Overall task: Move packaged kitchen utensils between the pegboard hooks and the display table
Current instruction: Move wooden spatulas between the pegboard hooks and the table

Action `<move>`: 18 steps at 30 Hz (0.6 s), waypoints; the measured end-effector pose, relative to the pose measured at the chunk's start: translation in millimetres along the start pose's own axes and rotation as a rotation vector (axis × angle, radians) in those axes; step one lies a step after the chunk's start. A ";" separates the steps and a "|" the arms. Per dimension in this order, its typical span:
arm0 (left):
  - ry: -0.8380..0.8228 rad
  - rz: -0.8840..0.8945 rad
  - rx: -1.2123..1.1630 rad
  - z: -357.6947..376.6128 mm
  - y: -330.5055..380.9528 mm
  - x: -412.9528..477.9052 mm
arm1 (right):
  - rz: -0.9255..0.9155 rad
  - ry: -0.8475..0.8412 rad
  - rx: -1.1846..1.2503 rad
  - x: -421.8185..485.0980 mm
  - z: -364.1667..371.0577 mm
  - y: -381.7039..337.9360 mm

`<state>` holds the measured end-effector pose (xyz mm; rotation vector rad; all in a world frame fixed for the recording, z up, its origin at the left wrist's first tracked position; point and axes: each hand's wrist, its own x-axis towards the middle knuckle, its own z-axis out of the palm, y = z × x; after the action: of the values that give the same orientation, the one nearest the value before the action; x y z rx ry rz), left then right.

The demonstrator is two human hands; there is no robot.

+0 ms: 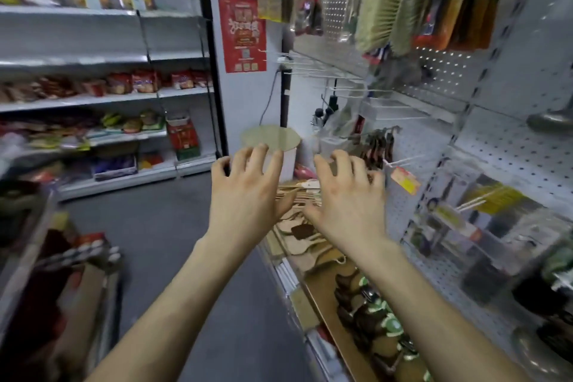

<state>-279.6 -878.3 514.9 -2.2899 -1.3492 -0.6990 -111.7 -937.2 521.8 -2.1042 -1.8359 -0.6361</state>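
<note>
Right now both my hands hang in the air side by side, palms down, fingers spread and lightly bent, gripping nothing: the left hand (248, 192) sits at nine o'clock of the right hand (344, 195). Just beneath them, toward six o'clock, wooden spatulas (305, 239) lie flat on the tabletop (324, 288), with dark packaged utensils (372, 313) farther along it toward five o'clock. At three o'clock, hanging packs (459, 214) sit on the pegboard (511, 158). Bare white hooks (313, 67) jut out at one o'clock, and brushes (381, 6) hang above them. Snack shelves (93, 99) fill the nine o'clock side.
</note>
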 end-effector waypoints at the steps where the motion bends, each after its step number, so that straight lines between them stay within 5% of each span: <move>1: -0.013 -0.020 0.014 6.8 -16.5 -3.6 | -0.001 -0.010 0.014 5.8 9.7 -16.4; 18: -0.311 -0.218 0.030 207.0 -155.1 20.1 | -0.044 -0.271 0.144 126.6 220.8 -132.2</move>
<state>-363.0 -677.2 373.7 -2.3199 -1.7569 -0.3917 -197.7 -701.2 383.2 -2.1449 -2.0054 -0.2268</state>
